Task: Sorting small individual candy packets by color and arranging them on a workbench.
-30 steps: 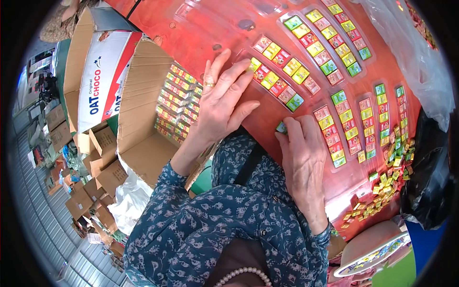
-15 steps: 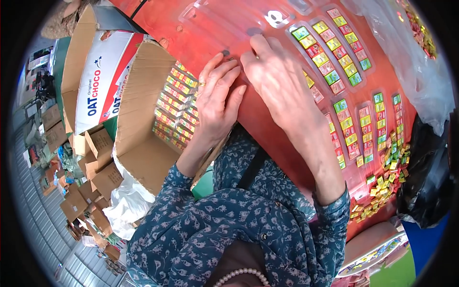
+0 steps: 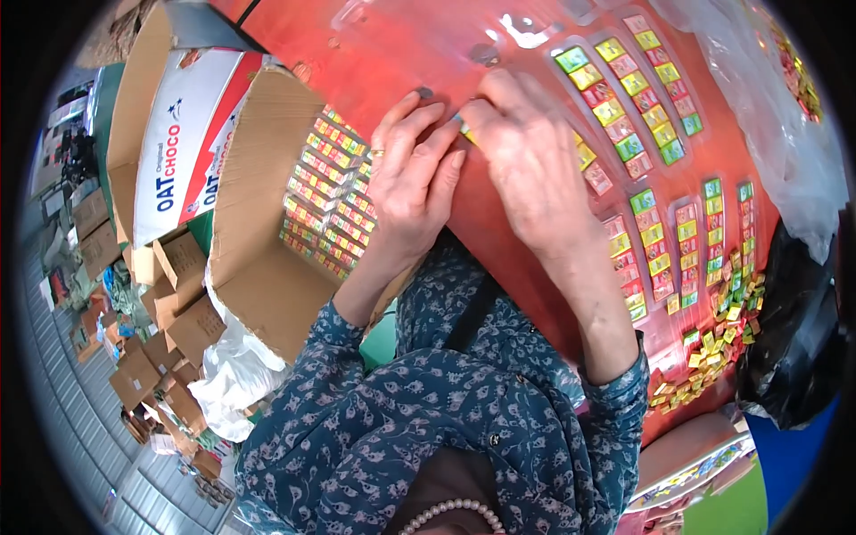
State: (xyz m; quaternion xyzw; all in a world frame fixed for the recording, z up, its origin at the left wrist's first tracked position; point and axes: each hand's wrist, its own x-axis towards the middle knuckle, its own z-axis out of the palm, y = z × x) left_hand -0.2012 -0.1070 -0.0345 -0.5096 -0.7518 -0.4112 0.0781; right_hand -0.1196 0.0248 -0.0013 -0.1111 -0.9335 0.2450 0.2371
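Observation:
My left hand (image 3: 415, 169), a gold ring on one finger, is bent in over the red table (image 3: 343, 62). Its index fingertip meets a small yellow and green piece (image 3: 466, 130), apparently the end of a strip of small coloured packets. My right hand (image 3: 530, 160) is closed over the same piece, its fingers pinched; they and my knuckles cover most of it. Right of my right hand lie clear plastic strips (image 3: 615, 111) filled with rows of red, yellow and green packets. More filled strips (image 3: 651, 241) lie nearer, by my right forearm.
A cardboard box (image 3: 259, 160) to my left holds stacked filled strips (image 3: 330, 196). Loose packets (image 3: 709, 361) are heaped at the right by a black plastic bag (image 3: 789, 330). Clear plastic sheeting (image 3: 758, 116) lies at the far right. Cartons (image 3: 138, 374) are piled behind on the left.
My left fingers have drawn closer to my right hand, which has shifted slightly right and nearer. A yellow and green piece now shows between the hands. The view has shifted slightly.

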